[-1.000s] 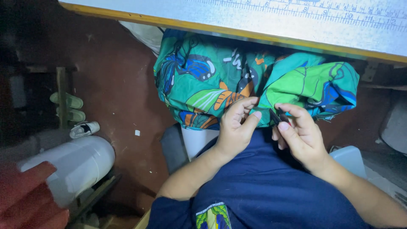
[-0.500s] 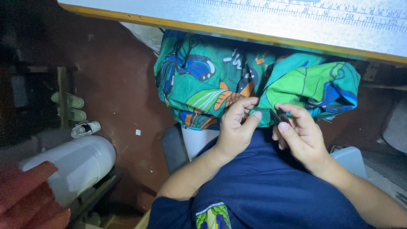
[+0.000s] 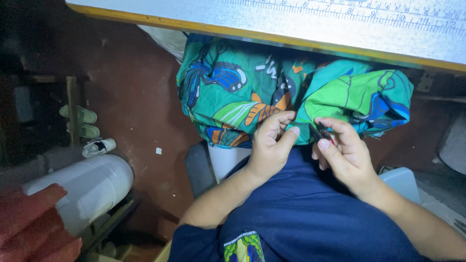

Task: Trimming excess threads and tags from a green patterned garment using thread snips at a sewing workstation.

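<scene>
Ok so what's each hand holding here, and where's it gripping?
Left hand pinches the printed fabric's lower edge; right hand grips a small dark tool near its lower end.

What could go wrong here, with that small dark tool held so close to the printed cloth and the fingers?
The small dark tool in the right hand sits close to the left hand, which pinches the printed cloth; a slip might nick a fingertip or the fabric. The cloth hangs off the table edge over the lap, so it may slide toward the reddish floor. Dim light there could hide fine detail.
</scene>
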